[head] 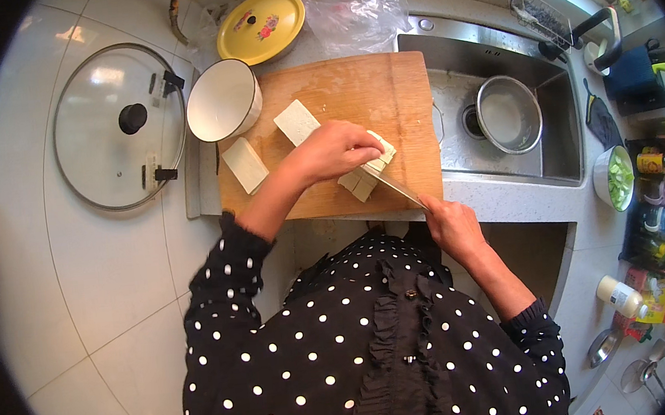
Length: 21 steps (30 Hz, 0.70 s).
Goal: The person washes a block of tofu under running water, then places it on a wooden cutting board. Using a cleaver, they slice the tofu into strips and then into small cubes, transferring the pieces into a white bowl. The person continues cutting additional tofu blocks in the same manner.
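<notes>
On a wooden cutting board (351, 85) lie pieces of white tofu. My right hand (454, 226) grips a knife (396, 186), its blade slanting up and left into a cut portion of tofu (359, 185). My left hand (333, 150) is over the tofu, its fingers curled and thumb and fingertips close to the blade; whether they pinch anything is hidden. An uncut tofu block (297, 121) shows beyond that hand. Another tofu slab (245, 165) rests at the board's left side, below a white enamel bowl (223, 101).
A yellow floral lid (261, 25) and a clear plastic bag (356, 16) are behind the board. To the right, a steel sink (448, 94) holds a metal bowl (510, 115). A bowl of chopped greens (618, 180) stands farther right. A glass lid (99, 128) hangs at left.
</notes>
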### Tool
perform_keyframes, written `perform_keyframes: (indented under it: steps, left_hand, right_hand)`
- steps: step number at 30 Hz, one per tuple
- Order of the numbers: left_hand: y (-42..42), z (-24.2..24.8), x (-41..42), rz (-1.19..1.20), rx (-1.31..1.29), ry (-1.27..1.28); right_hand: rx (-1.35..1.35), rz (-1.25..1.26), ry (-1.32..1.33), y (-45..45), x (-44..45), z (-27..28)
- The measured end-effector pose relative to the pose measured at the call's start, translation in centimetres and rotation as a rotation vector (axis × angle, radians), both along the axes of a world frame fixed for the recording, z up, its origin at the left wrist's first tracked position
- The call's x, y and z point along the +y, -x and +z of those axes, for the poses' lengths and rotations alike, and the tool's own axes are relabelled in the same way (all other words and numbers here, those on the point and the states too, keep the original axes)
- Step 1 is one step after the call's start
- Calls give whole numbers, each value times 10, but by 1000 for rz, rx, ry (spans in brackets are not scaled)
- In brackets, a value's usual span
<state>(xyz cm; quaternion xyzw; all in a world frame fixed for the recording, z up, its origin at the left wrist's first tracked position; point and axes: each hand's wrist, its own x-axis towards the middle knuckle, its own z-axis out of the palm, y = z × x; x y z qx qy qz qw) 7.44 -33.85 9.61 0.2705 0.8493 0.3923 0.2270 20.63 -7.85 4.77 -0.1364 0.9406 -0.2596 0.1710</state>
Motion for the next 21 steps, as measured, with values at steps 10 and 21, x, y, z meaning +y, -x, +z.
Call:
perform_keyframes:
  steps: [10, 21]
  left_hand:
    - [37, -47, 25, -191, -552, 353]
    - [20, 31, -28, 500, -100, -293]
  right_hand:
    - [42, 4, -17, 2, -3, 12]
    - [65, -31, 161, -10, 10, 33]
